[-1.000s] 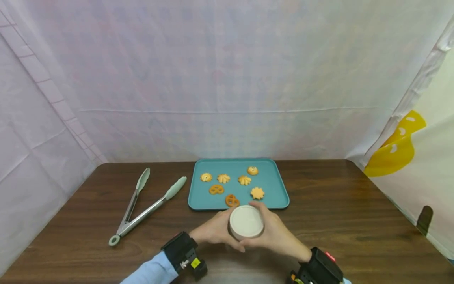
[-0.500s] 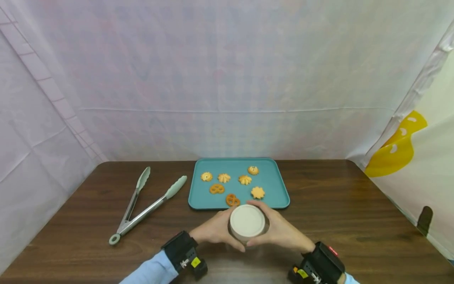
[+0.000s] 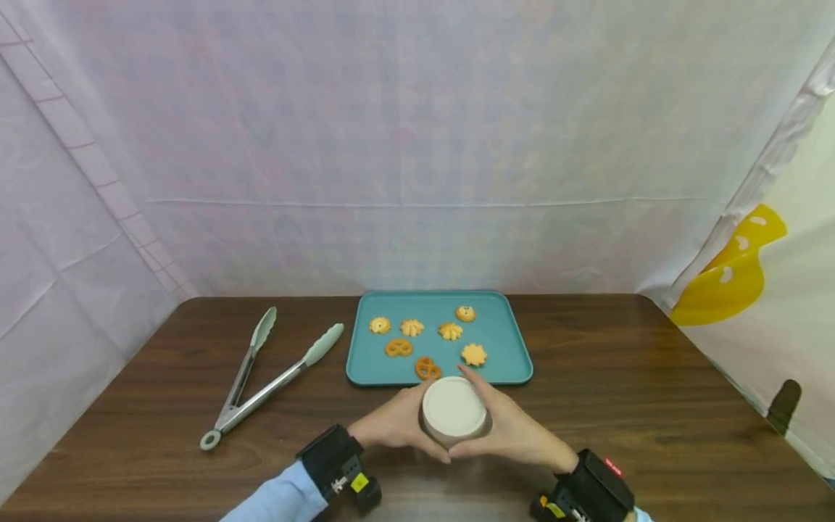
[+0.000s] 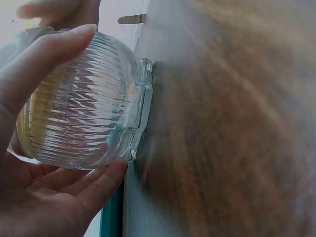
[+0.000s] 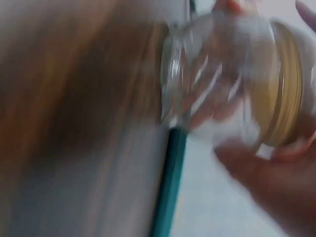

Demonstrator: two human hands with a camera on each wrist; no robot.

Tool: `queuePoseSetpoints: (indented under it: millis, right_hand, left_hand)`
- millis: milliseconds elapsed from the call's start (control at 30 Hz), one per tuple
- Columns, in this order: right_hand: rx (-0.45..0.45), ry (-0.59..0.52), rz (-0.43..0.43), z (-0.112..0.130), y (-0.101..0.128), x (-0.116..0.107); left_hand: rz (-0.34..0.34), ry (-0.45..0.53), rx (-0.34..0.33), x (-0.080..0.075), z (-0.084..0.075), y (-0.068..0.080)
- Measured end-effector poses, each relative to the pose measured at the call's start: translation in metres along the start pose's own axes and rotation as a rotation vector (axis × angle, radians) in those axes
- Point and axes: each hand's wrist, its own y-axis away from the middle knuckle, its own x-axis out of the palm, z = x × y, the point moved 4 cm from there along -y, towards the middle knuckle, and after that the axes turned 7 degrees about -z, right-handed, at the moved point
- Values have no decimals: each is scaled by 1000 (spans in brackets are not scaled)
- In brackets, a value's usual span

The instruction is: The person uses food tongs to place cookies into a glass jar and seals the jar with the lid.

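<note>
At the near middle of the table [image 3: 652,406], a ribbed glass jar [image 3: 454,415] with a white lid [image 3: 454,407] stands between 2 hands. The left hand [image 3: 393,423] curls round it from 9 o'clock, the right hand [image 3: 512,429] from 3 o'clock. A teal tray [image 3: 502,341] with 6 cookies [image 3: 473,354] lies just beyond at 12 o'clock; tongs [image 3: 261,380] lie toward 10 o'clock.

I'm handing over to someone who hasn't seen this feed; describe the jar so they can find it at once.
On the dark wooden table, look just in front of the near edge of the teal tray of cookies. There the left hand and right hand cup a ribbed clear glass jar. Its round white lid faces up, the only white disc on the table.
</note>
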Motion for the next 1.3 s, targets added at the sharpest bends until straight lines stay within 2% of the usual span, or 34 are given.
queuePoseSetpoints:
  millis: [233,367,533,767,967,1167,1300]
  right_hand:
    - [14,260,-298,14,4,13]
    - [-24,340,-365,19,7,16]
    - [-60,351,-334,18,6,15]
    - [-25,165,-193,10,2,6]
    - [-16,15,-114,4,-1,0]
    - [-3,-34,-73,2,-2,-4]
    - [44,-84,-49,-1,-4,-5]
  left_hand:
    - [1,5,-16,0,0,0]
    - [-3,15,-20,1,0,1]
    - [0,26,-25,1,-1,2]
    - [18,35,-38,1,-1,2]
    - [22,61,-30,1,-1,3]
    - [26,80,-28,1,-1,3]
    - [25,83,-23,1,-1,2]
